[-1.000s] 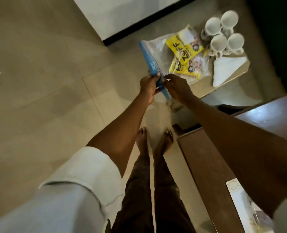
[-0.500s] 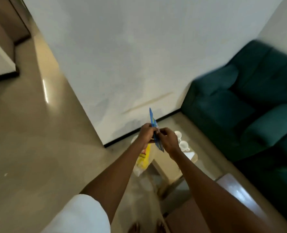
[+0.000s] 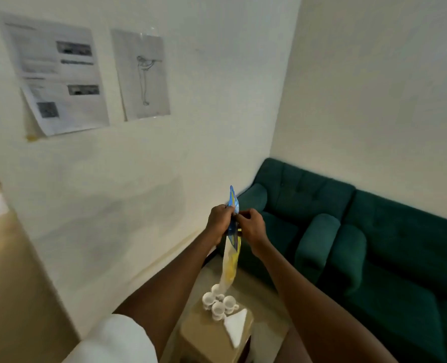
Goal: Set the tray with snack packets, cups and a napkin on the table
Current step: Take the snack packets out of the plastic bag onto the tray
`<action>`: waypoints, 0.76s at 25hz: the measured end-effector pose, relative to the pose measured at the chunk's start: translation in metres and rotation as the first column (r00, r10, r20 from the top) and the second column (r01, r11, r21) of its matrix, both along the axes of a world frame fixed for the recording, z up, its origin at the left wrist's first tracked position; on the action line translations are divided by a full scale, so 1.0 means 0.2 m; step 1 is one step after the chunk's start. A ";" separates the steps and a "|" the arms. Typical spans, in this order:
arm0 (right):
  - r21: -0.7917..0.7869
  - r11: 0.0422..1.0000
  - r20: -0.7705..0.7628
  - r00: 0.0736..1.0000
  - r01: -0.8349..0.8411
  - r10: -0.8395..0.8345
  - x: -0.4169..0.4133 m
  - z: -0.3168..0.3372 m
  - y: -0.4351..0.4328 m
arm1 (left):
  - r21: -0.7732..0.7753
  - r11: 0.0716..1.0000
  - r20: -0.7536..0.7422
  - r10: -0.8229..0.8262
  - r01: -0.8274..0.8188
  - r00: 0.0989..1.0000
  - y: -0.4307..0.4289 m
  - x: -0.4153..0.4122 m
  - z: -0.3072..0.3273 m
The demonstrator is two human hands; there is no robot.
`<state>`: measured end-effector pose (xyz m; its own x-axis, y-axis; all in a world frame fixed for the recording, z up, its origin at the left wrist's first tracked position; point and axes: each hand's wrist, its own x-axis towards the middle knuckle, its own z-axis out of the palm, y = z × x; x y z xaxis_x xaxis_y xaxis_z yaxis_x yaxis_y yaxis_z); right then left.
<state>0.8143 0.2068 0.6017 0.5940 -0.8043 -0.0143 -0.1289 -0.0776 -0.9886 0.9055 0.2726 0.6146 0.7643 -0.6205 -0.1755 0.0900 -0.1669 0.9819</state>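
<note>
one clear bag (image 3: pixel 227 256) of yellow snack packets (image 3: pixel 231 269), left hand (image 3: pixel 218 222) and right hand (image 3: pixel 252 227) pinching its blue top

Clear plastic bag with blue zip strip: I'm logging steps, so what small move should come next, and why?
Probably part the blue zip strip to open the clear plastic bag: the left hand and right hand both pinch it, yellow snack packets hang inside, and the white cups and folded white napkin already sit below.
</note>
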 end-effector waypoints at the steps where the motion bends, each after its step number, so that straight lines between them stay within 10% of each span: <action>1: -0.015 0.999 0.023 0.999 0.046 -0.046 -0.07 0.05 -0.06 | -0.031 0.999 0.005 -0.029 0.029 1.000 -0.09 -0.06 0.04; 19: -0.089 0.849 0.021 0.853 0.521 -0.521 -2.52 0.39 -0.80 | -0.051 0.805 0.182 -0.575 0.591 0.798 -1.06 -2.38 0.40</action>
